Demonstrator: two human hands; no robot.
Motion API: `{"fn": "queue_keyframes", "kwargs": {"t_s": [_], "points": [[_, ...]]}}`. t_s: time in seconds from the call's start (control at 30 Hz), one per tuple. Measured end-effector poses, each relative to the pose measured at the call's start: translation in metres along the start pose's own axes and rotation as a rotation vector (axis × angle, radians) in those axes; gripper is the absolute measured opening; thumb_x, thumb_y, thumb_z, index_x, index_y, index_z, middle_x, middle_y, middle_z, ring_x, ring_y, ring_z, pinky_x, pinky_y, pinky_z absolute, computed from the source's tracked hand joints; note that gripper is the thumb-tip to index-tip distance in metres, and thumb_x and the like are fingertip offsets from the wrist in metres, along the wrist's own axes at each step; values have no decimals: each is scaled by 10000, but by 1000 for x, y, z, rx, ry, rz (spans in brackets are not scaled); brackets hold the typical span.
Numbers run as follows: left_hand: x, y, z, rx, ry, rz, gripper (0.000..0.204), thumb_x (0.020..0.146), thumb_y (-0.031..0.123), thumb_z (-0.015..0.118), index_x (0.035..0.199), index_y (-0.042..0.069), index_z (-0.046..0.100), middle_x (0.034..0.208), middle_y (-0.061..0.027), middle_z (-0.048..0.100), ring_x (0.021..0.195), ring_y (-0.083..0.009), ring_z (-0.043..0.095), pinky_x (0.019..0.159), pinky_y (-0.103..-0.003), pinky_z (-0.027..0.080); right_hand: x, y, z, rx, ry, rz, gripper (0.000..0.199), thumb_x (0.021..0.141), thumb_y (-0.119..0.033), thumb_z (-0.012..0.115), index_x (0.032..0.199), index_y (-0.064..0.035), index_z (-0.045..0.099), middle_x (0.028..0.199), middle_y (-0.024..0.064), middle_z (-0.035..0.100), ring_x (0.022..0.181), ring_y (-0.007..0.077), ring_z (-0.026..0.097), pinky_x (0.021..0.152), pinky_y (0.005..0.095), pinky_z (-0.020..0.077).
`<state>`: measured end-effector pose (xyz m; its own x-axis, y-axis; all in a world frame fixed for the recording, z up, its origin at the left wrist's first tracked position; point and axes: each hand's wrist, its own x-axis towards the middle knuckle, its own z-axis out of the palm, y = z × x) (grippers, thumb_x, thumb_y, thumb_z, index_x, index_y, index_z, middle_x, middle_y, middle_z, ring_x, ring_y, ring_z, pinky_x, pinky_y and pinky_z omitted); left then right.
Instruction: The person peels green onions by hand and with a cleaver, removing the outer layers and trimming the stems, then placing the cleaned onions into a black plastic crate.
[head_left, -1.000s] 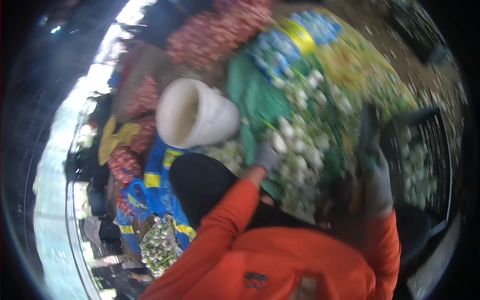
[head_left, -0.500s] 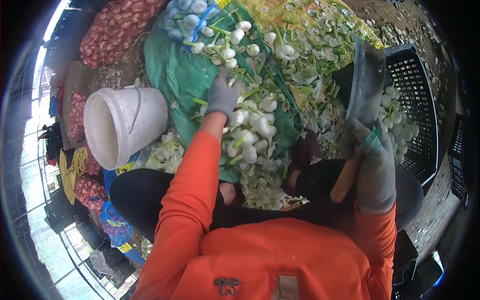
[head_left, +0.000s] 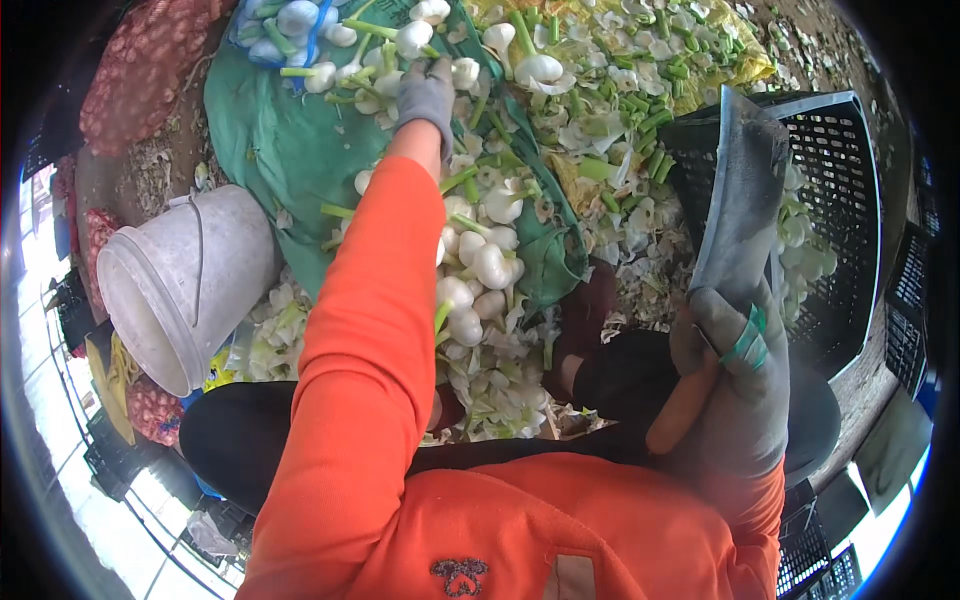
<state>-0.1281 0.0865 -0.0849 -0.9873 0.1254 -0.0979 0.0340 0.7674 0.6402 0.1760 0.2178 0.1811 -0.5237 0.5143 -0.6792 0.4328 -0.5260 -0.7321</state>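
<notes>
- Lowest and nearest, across the bottom of the frame, is an orange-red long-sleeved top, with dark trousers showing just above it on either side.
- Right of centre, the right hand, in a grey glove with a green band round it, is closed around a broad-bladed grey metal knife; the blade points toward the top of the frame, and the brown wooden handle juts out toward the lower left.
- Between the knees, at lower centre, lie loose pale papery skins.
- Just above them, round white garlic bulbs with cut green stems are heaped at centre, on and beside a crumpled green woven sack.
- At left is a white plastic bucket with a wire handle, its open mouth toward the left edge.
- At right, a black perforated plastic crate holds more pale bulbs, partly behind the blade.
- At upper centre, the left hand, grey-gloved, reaches among further stemmed bulbs, fingers near one on their right; whether it pinches any, I cannot tell.
- Farthest up are a blue mesh bag, a red mesh sack at upper left, and green stem cuttings at upper right.
</notes>
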Motion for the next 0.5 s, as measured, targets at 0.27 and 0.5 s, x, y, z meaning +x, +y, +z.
{"fn": "queue_keyframes", "kwargs": {"t_s": [0.27, 0.5], "points": [[-97, 48, -83, -1228, -478, -160, 259, 969, 235, 542, 1095, 25, 628, 1039, -88, 652, 1000, -176, 620, 802, -266, 513, -4, 9, -7, -12, -148, -101, 175, 862, -100, 630, 1012, -15, 597, 735, -17, 531, 640, 86, 506, 583, 228, 389], [-197, 143, -158, 43, -439, 656, 213, 914, 163, 619, 1013, -24, 640, 897, -93, 674, 826, -185, 649, 726, -280, 502, 8, 29, -10, -957, 117, -1146, 183, 846, -53, 605, 1023, -11, 588, 780, 169, 584, 646, 365, 577, 598, 404, 476]]}}
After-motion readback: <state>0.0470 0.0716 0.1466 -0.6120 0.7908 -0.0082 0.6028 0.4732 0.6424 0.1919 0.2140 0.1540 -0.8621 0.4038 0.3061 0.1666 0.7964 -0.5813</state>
